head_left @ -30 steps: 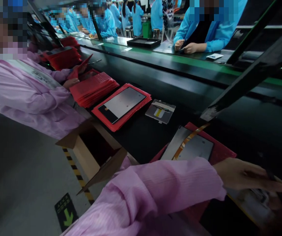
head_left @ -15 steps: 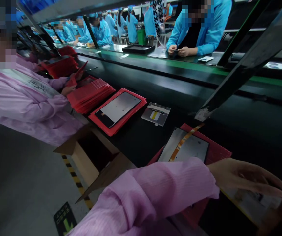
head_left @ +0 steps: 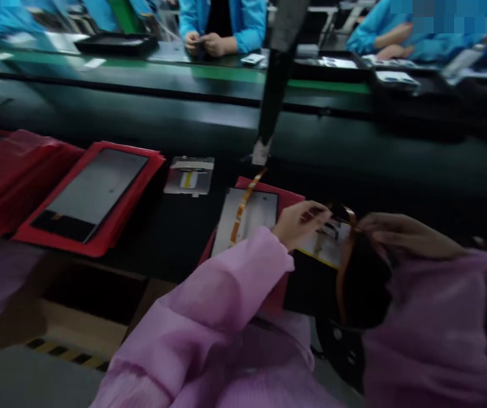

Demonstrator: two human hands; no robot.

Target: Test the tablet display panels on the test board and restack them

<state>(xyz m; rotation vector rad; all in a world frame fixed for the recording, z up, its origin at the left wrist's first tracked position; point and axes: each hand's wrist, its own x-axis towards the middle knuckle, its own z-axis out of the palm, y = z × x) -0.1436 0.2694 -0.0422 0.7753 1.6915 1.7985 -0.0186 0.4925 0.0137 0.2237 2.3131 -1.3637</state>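
Observation:
My left hand (head_left: pixel 300 222) pinches the near-left part of a flat panel (head_left: pixel 326 243) with a white-yellow back and an orange flex cable (head_left: pixel 344 258). My right hand (head_left: pixel 400 235) curls over the panel's right edge. Both hands hold it above the dark bench. Just left of it lies another panel (head_left: pixel 249 218) with an orange ribbon, resting on a red sleeve (head_left: pixel 288 195). Motion blur hides the fingertips' exact grip.
A dark screen panel (head_left: pixel 92 192) lies on a stack of red sleeves (head_left: pixel 5 175) at left. A small grey part (head_left: pixel 189 175) sits beside it. A black post (head_left: pixel 271 96) stands behind. People in blue coats work across the green-edged conveyor (head_left: pixel 226 73). A cardboard box (head_left: pixel 77 328) is below.
The view has swung right. My left hand now pinches the panel nearer me, and my right hand has come into view on its right edge.

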